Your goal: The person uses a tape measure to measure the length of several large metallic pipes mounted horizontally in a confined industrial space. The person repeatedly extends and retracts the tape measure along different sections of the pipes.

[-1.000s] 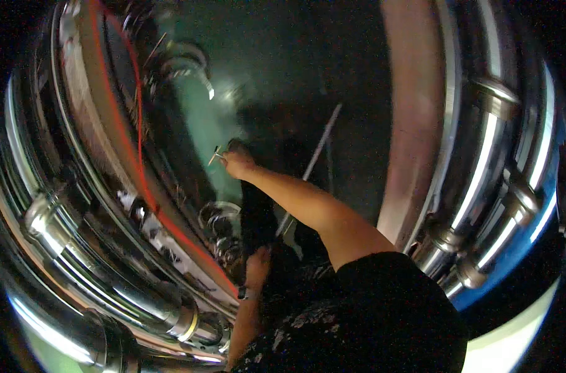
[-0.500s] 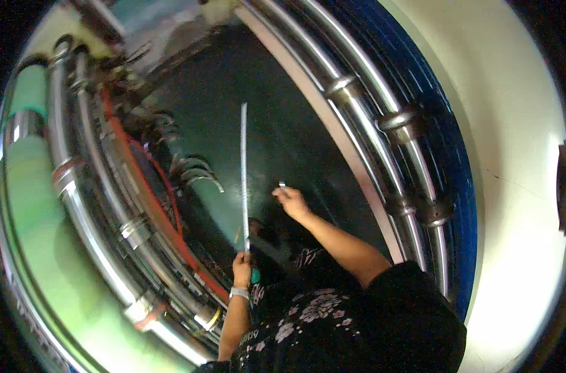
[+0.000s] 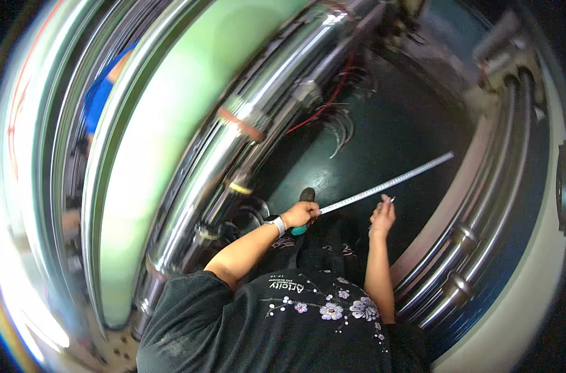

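The person's left hand is clenched around the green-handled end of a long metal ruler, gripping it just above a white wristband; the right hand is raised beside the ruler's near part, fingers loosely curled, with a small thin silvery object at the fingertips — too small to tell what it is; it seems pinched rather than fully grasped, though the hold cannot be made out for certain; the ruler hangs in the air over a dark green floor, between two banks of shiny steel pipes; its long axis runs from the left hand at lower left up to the far tip at upper right, pointing toward the pipes on the right; as a judgement, the ruler looks already extended and held out for measuring, but its tip touches nothing visible, so any reading or marking appears not yet done; a dark shoe shows just above the left hand; red wires and grey cables trail near the chrome pipes on the left — beside them, a pale green curved surface; the person wears a dark shirt with flower print
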Demonstrator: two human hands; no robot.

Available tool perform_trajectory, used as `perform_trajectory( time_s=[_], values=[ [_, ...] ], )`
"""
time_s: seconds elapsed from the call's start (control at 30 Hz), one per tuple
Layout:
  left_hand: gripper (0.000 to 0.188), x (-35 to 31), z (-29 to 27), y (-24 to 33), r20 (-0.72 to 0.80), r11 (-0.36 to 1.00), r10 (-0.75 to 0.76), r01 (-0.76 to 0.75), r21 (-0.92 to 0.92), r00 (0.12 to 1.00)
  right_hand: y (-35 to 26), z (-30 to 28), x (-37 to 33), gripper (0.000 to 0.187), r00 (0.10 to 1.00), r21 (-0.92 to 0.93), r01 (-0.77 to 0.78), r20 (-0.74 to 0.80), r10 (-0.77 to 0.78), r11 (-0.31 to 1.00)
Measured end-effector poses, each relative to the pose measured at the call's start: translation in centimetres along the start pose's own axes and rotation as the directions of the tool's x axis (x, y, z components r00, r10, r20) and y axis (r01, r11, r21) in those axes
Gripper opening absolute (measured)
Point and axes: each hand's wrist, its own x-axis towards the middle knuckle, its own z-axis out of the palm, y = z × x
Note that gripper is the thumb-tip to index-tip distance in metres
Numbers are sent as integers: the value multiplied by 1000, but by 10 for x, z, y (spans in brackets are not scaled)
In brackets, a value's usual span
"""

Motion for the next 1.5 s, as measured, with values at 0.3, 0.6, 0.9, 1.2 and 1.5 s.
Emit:
perform_trajectory(
  time_s=[0.3, 0.6, 0.9, 1.2, 1.5],
  values=[
    [24, -121, 49, -17, -81, 977, -41, 23, -214, 996, -51, -3, 32, 17, 948, 102, -104, 312, 68, 989],
    [23, -224, 79, -41, -302, 988, -79, 33, -152, 950, -10, 41, -36, 12, 883, 14, -103, 461, 85, 995],
    [22, -362, 99, -156, -528, 988, -149, 103, -116, 836, 77, 65, -148, 10, 843, -517, 94, 495, 208, 851],
    [23, -385, 106, -200, -531, 898, -400, 434, -66, 747, 42, 95, -136, 14, 596, -360, 676, 780, -190, 643],
    [21, -323, 113, -199, -545, 912, -410, 334, -239, 731, -114, 296, -93, 21, 43, -74, 996, 894, -446, -53]
  ],
)
